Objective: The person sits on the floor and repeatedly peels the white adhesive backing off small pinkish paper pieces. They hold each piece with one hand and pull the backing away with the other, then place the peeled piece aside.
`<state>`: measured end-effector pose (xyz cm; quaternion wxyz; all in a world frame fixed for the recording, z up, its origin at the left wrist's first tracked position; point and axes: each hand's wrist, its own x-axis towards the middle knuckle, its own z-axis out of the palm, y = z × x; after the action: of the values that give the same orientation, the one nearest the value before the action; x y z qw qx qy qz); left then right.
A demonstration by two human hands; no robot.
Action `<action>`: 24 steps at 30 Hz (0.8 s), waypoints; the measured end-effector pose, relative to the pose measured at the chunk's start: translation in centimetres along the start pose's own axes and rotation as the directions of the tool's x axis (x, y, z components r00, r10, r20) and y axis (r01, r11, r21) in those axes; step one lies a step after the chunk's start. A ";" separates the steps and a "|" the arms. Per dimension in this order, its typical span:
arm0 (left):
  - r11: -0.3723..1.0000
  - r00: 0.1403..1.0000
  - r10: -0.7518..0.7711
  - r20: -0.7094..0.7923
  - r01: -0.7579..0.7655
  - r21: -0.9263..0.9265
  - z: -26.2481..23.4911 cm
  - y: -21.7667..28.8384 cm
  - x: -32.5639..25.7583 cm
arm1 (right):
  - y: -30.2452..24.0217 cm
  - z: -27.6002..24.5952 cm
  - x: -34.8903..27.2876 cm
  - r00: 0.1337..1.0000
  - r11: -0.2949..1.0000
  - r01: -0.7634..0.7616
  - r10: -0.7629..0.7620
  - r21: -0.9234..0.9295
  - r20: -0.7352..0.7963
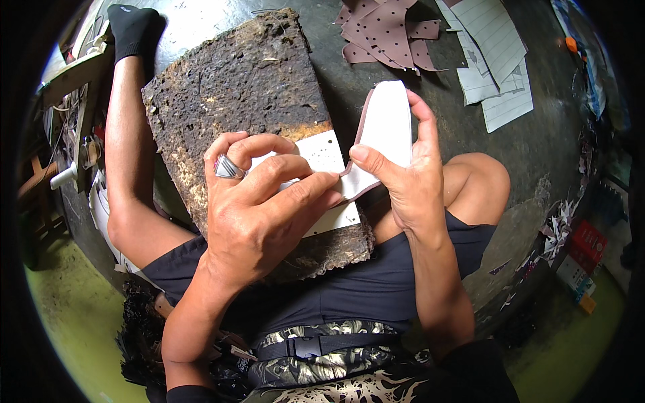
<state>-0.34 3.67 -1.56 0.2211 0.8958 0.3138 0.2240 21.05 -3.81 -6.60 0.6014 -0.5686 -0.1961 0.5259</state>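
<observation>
A white, rounded strap-like piece with a mauve folded edge (391, 121) is held up over the front right of a rough block. My right hand (410, 178) grips it, the thumb across its white face and the fingers behind its right side. Fingertips of my left hand (252, 205), which wears a silver ring, are closed at the mauve edge on the piece's lower left part. Beneath the left hand a white card with small holes (321, 149) lies on the block (235, 80). The fingers partly hide the card and the lower end of the piece.
Mauve pieces with dark dots (379, 33) lie on the dark floor beyond the block. White lined paper sheets (494, 50) are at the far right. Scraps (557, 228) and a red box (588, 245) sit to the right; a wooden frame (80, 101) stands at left.
</observation>
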 end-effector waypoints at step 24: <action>0.999 0.999 0.048 0.022 -0.048 -0.005 -0.2 -0.5 0.3 | 2.1 -2.3 1.1 1.000 1.000 -0.017 0.016 -0.025 -0.022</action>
<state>-0.50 4.30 -1.59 0.2209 0.9051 0.2891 0.2201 22.56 -4.40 -9.55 0.5920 -0.5832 -0.1914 0.5222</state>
